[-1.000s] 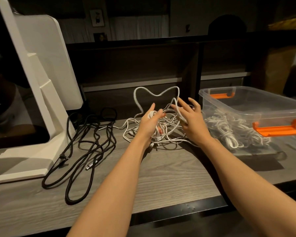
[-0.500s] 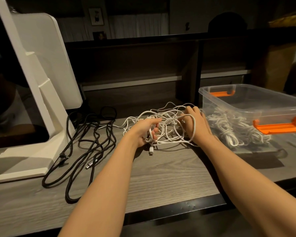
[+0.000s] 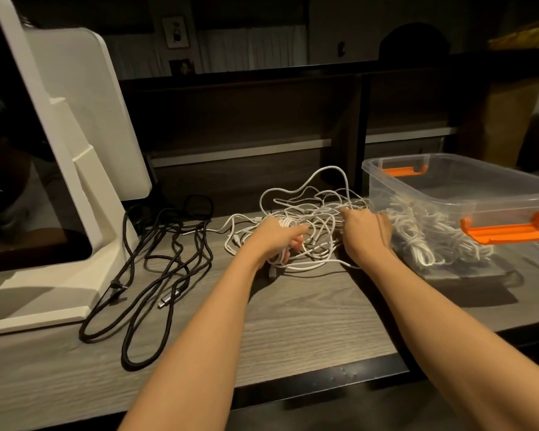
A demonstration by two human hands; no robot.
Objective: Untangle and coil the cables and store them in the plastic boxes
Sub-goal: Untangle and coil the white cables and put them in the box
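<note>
Two bare hands work in a tangle of white cables (image 3: 311, 219) on a grey wood-grain desk (image 3: 293, 325). At far left a white monitor stand (image 3: 84, 181) rests on the desk, with a dark screen beside it. Just right of the stand lies a loose run of black cables (image 3: 156, 262) in long loops, one metal plug end showing near the front. Next comes the white tangle – a heap of thin loops, one arch rising at the back. The left hand (image 3: 274, 241) sits on the near left side of the heap, fingers curled round a bunch of white strands. The right hand (image 3: 366, 233) is on the heap's right side, knuckles up, fingers bent down into the strands and gripping them. Right of it, touching the tangle's edge, stands a clear plastic box (image 3: 467, 194) with orange latches – coiled white cable lies inside it.
</note>
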